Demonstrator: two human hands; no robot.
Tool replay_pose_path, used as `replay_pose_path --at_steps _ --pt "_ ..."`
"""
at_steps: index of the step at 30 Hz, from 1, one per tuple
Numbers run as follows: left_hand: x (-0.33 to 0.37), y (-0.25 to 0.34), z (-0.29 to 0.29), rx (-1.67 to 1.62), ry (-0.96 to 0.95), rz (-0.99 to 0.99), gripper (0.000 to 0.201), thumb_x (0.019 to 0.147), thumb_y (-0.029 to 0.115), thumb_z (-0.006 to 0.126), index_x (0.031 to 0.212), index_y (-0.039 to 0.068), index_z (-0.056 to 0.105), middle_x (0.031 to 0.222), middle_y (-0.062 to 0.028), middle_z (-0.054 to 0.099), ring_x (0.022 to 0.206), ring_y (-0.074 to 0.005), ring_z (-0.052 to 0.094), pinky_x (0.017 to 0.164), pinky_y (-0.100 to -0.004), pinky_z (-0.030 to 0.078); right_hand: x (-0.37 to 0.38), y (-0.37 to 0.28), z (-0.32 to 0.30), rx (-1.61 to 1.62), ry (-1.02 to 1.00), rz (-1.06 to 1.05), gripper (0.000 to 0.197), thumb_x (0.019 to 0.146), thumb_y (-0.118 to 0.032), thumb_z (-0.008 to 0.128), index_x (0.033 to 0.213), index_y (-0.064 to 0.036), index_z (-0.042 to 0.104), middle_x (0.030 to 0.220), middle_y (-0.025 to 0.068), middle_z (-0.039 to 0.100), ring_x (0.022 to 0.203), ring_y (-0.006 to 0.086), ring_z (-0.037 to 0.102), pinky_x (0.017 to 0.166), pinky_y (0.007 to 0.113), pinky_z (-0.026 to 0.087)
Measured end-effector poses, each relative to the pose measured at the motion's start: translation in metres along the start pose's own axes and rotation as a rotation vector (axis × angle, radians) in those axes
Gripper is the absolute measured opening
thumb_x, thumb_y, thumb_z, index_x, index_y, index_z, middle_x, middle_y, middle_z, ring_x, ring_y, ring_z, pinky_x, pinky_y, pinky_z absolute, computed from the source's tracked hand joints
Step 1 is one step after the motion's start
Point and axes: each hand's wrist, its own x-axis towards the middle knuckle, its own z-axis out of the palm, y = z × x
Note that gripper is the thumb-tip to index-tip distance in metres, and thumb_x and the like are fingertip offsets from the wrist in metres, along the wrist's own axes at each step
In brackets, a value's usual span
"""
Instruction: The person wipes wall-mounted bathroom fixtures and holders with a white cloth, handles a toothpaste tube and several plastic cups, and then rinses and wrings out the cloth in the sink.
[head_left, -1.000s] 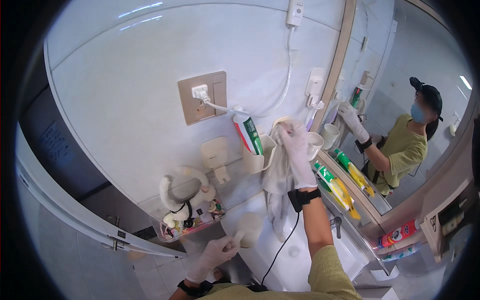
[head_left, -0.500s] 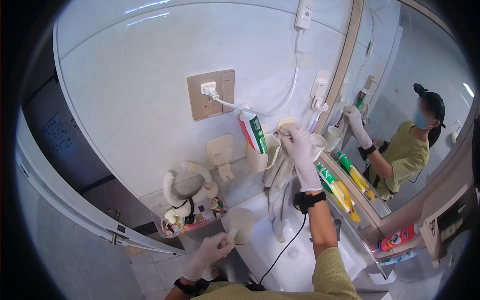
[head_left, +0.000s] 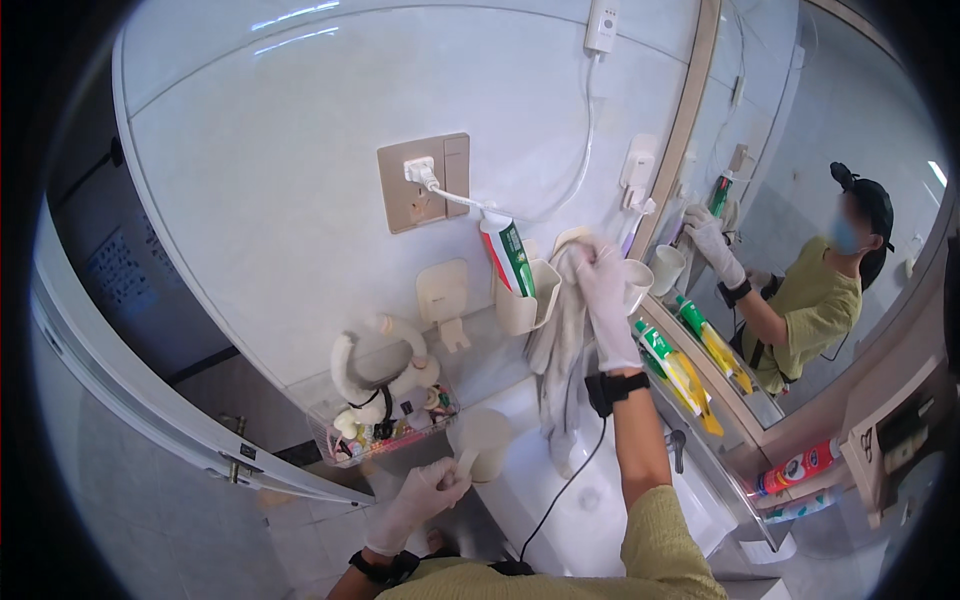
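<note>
My left hand [head_left: 425, 500], in a white glove, is closed on the handle of a cream mug [head_left: 488, 445] held low beside the sink. My right hand [head_left: 606, 305], also gloved, reaches up to the wall and pinches the top of a grey cloth [head_left: 556, 350] at a cream wall hook. The cloth hangs in folds down toward the white sink [head_left: 545, 535]. Just left of the cloth, a green, white and red toothpaste tube [head_left: 512, 262] stands in a cream wall holder [head_left: 518, 316]. A white cup [head_left: 637, 285] sits right behind my right hand.
A wire basket [head_left: 345, 445] of small items hangs at the left, with a cream curved object [head_left: 345, 375] in it. A socket [head_left: 423, 182] with a plugged white cord is above. At the right are a mirror [head_left: 780, 200], tubes on its ledge and a red can [head_left: 800, 468].
My right hand has shifted slightly at the top of the cloth, and more of the cloth's upper folds show beside its fingers. The left hand still holds the mug.
</note>
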Motion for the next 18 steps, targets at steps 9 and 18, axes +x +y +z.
replay_pose_path --at_steps 9,18 --pt "-0.004 -0.008 0.002 0.017 0.004 0.018 0.015 0.083 0.015 0.067 0.082 0.005 0.057 0.054 0.0016 0.052 0.048 -0.0044 0.052 0.047 -0.0227 0.044 0.003 -0.007 0.008 -0.222 0.069 -0.059 0.016 0.072 -0.017 0.069 0.081 -0.0047 0.064 0.071 0.0131 0.059 0.068 0.0306 0.058 0.061 0.041 0.046" --pt "-0.007 -0.008 0.000 0.035 0.045 0.045 0.016 0.083 0.016 0.067 0.081 0.005 0.056 0.054 0.0008 0.054 0.048 -0.0052 0.053 0.047 -0.0234 0.043 0.002 -0.029 0.006 -0.212 -0.004 -0.261 0.009 0.074 -0.011 0.066 0.078 -0.0045 0.062 0.070 0.0108 0.058 0.066 0.0269 0.058 0.059 0.038 0.044"
